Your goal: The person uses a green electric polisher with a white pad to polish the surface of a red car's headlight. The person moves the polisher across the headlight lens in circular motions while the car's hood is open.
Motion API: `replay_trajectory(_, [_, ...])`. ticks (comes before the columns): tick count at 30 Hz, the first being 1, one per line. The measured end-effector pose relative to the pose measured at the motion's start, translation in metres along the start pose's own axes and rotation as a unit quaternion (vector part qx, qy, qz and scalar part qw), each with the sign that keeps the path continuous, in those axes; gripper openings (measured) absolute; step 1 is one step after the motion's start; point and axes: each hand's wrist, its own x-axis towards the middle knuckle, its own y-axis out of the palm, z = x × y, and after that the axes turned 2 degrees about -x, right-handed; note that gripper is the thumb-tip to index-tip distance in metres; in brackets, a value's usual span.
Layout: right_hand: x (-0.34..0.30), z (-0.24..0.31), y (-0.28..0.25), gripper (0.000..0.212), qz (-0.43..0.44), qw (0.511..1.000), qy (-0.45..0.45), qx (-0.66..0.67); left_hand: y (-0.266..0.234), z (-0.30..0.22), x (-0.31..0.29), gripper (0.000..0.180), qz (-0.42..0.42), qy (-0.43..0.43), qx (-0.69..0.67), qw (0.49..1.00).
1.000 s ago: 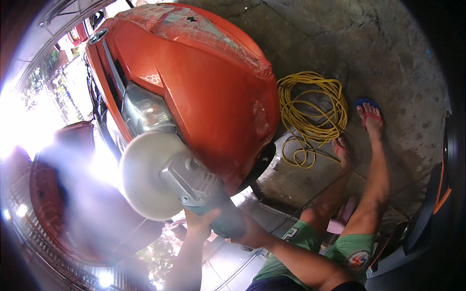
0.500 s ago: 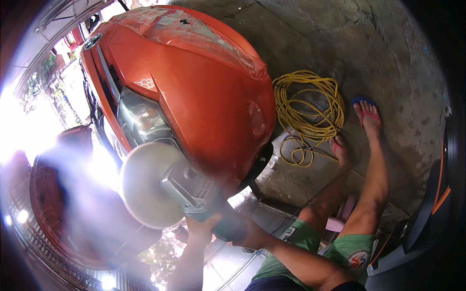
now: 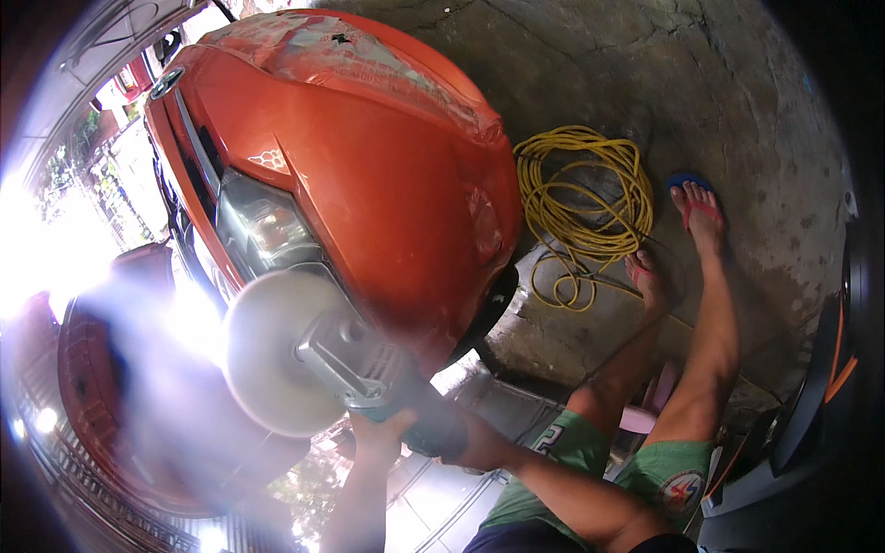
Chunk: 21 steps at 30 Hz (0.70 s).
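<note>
Both my hands are closed on a polisher (image 3: 364,364) with a grey metal head and a dark green body. Its round white pad (image 3: 277,355) looks blurred and lies in front of the headlight's (image 3: 267,226) lower end, beside the orange car's front (image 3: 406,203); I cannot tell if it touches the car. My left hand (image 3: 380,431) grips the body just behind the metal head. Farther back, my right hand (image 3: 475,444) wraps round the rear of the body, its fingers partly hidden.
A yellow hose or cord (image 3: 636,198) lies coiled on the concrete floor (image 3: 765,230), right of the car. My feet in flip-flops stand beside the coil. Clear film or tape (image 3: 369,63) covers part of the car's far side. Strong glare washes out the left.
The car and coil sit slightly farther left in the view. The polisher has shifted a little left, with both hands still on it.
</note>
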Motion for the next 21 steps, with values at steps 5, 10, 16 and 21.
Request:
replay_trajectory(5, [0.008,0.01,-0.003,0.084,-0.011,1.0,-0.001,-0.004,0.001,0.003,0.016,0.092,0.001,-0.014,-0.009,1.0])
replay_trajectory(10, [0.005,0.011,-0.006,0.081,0.014,1.0,0.001,-0.025,-0.009,0.005,0.002,0.092,0.023,0.012,0.027,0.999])
replay_trajectory(16, [0.005,0.014,-0.003,0.082,-0.018,0.999,-0.008,-0.031,-0.006,0.009,0.014,0.095,0.026,-0.01,-0.037,0.999])
replay_trajectory(21, [-0.012,-0.004,0.0,0.089,-0.014,1.0,0.001,-0.028,-0.016,0.031,-0.007,0.096,0.03,-0.003,0.008,1.0])
